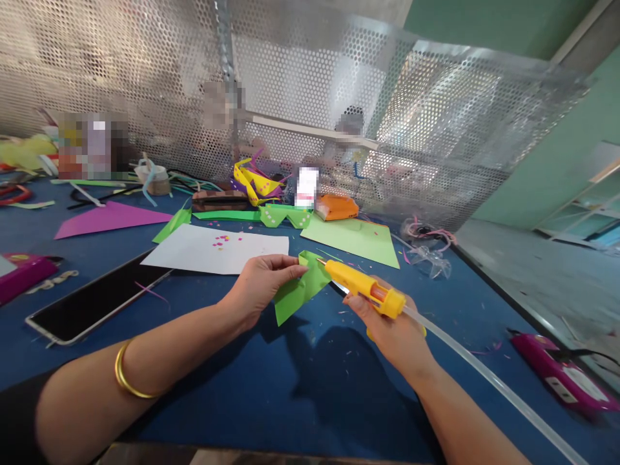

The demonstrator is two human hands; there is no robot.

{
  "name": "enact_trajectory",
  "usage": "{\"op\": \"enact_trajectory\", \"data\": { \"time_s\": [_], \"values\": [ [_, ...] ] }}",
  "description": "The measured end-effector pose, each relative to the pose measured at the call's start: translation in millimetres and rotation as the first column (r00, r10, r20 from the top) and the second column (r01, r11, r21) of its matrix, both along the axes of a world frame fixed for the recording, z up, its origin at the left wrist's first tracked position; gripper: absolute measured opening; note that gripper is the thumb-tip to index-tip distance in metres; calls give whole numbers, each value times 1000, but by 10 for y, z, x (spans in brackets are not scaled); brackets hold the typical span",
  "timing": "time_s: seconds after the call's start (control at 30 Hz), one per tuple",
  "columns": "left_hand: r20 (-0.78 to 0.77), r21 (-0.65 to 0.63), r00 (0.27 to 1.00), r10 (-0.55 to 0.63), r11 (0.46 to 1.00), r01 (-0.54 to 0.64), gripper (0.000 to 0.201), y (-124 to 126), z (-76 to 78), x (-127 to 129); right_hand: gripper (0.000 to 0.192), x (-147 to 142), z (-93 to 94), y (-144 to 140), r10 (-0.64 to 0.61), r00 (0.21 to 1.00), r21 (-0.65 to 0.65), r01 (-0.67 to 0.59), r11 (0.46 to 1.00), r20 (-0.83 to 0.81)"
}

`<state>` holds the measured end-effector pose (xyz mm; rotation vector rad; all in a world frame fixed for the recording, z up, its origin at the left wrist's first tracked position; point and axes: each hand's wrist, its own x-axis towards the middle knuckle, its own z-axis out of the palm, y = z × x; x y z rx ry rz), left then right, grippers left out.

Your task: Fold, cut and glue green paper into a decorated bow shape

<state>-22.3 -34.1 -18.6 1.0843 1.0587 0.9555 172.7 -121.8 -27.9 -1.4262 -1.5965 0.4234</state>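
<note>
In the head view, the landmark is the white paper sheet [186, 250] lying on the blue tabletop [217, 407], with small pink confetti pieces [220, 242] on it. Just off its near right corner, and seemingly lifted clear of the tabletop, is the folded green paper [310, 284], which the left hand [261, 284] pinches between thumb and fingers. Farther right of the sheet, the right hand [394, 329] is wrapped around a yellow hot-glue gun [361, 282], a long clear glue stick [477, 361] trailing from its back. The nozzle points at the paper's upper fold; whether it touches, or any glue is out, I cannot tell. Beyond the sheet's far right corner lies a green paper eye mask [285, 217]; a pale green sheet [358, 242] is to its right, and a smartphone [101, 297] to its near left. To glue well here, I would keep the pinch steady and the fingertips back from the hot tip, lay a thin, short bead along the fold, then press it flat briefly, since too much glue could ooze out or warp such light paper.
</note>
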Motion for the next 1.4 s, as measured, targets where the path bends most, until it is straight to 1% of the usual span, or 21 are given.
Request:
{"op": "enact_trajectory", "data": {
  "time_s": [0.13, 0.23, 0.33, 0.43, 0.57, 0.63, 0.73, 0.9, 1.03, 1.2, 1.4],
  "values": [
    [32, 0, 999, -34, 999, 34, 23, -30, 25, 1, 33, -42, -1, -8, 6, 1000, 5, -6, 1000, 10],
    [28, -1, 998, -55, 999, 55, 21, -52, 40, 6, 34, -76, 18, -13, -6, 1000, 27, 5, 1000, 23],
    [34, -12, 997, -68, 998, 69, 21, -64, 36, 13, 34, -89, 37, -12, -10, 998, 33, 8, 999, 62],
    [76, -33, 995, -71, 997, 74, 21, -60, 21, 14, 37, -86, 43, -12, -20, 994, 39, 16, 999, 107],
    [112, -38, 990, -81, 996, 86, 17, -46, 11, 10, 39, -80, 31, -9, -41, 987, 114, 24, 993, 152],
    [119, -47, 989, -87, 995, 93, 16, -42, 12, 6, 39, -77, 17, -8, -50, 986, 142, 27, 990, 160],
    [131, -65, 987, -95, 992, 105, 17, -38, 7, 0, 39, -67, -28, -5, -53, 985, 145, 29, 989, 164],
    [135, -66, 986, -98, 992, 107, 19, -29, -15, -7, 38, -50, -130, -2, -102, 985, 207, 71, 976, 140],
    [120, -66, 989, -87, 993, 95, 21, -18, -31, -7, 39, -73, -86, -5, -100, 988, 184, 77, 980, 121],
    [108, -51, 990, -89, 994, 95, 22, -15, -32, -4, 40, -104, 50, -10, -14, 997, 44, 11, 999, 79],
    [110, -54, 989, -102, 993, 108, 22, -22, -8, 1, 41, -101, 75, -13, -16, 996, 30, 13, 999, 90]
  ]
}}
